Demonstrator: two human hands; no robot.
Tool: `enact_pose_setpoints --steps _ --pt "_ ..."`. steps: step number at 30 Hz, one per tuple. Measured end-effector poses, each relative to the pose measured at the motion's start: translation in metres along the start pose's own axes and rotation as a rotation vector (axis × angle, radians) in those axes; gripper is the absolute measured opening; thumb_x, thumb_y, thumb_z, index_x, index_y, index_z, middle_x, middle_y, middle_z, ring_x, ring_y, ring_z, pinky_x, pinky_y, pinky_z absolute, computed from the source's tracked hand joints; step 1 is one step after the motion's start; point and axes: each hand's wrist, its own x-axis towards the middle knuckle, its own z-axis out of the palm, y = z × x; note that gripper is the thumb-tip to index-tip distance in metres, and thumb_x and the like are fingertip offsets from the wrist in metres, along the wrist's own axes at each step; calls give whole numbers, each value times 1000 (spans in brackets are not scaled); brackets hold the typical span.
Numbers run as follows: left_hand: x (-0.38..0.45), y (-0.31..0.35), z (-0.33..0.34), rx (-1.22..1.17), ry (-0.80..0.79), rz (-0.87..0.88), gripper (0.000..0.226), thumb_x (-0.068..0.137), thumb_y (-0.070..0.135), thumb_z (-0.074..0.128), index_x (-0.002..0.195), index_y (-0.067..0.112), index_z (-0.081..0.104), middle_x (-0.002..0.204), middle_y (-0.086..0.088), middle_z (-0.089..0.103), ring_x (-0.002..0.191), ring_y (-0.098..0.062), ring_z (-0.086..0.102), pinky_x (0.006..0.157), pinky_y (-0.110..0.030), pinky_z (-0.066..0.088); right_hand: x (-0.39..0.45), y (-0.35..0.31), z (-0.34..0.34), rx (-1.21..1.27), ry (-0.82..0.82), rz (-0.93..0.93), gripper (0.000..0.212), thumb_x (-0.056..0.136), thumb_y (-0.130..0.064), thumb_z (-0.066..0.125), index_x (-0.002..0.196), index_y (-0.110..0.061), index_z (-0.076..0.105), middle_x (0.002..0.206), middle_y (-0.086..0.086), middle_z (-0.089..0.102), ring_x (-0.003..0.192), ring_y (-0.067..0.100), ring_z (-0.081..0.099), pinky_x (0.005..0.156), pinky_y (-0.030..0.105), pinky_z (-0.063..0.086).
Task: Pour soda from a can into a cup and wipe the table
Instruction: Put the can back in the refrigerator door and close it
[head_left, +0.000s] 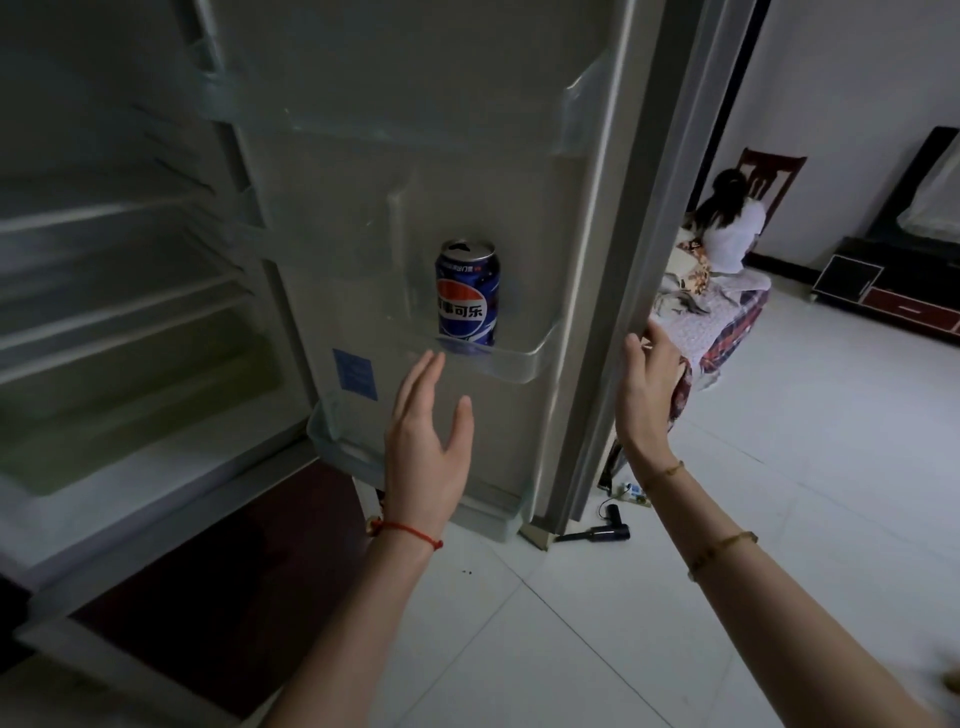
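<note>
The can (468, 293) stands in the fridge door shelf (511, 358). Your left hand (426, 441) is open just below it, holding nothing. Your right hand (647, 387) seems to rest open on the door edge (618, 291). Grab carelessly and the can may tip and spill.

- Your left hand (427, 439) has open air up to the can (467, 293).
- The clear door shelf (511, 358) rail bars the can's base from the front.
- Above the can: free room.
- Your right hand (649, 389) sits at the door's edge (613, 312).
</note>
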Motion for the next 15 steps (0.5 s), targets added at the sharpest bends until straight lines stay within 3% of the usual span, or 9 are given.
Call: enact_pose_setpoints --steps 5,15 --pt "-37 14 -6 43 13 -12 52 97 22 57 146 15 42 154 2 38 141 -6 33 104 4 19 -41 -12 -14 0 -72 -83 58 98 -50 34 143 -13 39 134 7 45 125 20 40 110 41 34" --pt "-105 25 -25 95 74 -88 53 96 19 58 146 14 42 151 1 42 136 -1 34 104 2 21 -124 -27 -38 110 -257 -308 56 100 -32 42 151 -11 29 141 6 36 130 15 42 112 43 37"
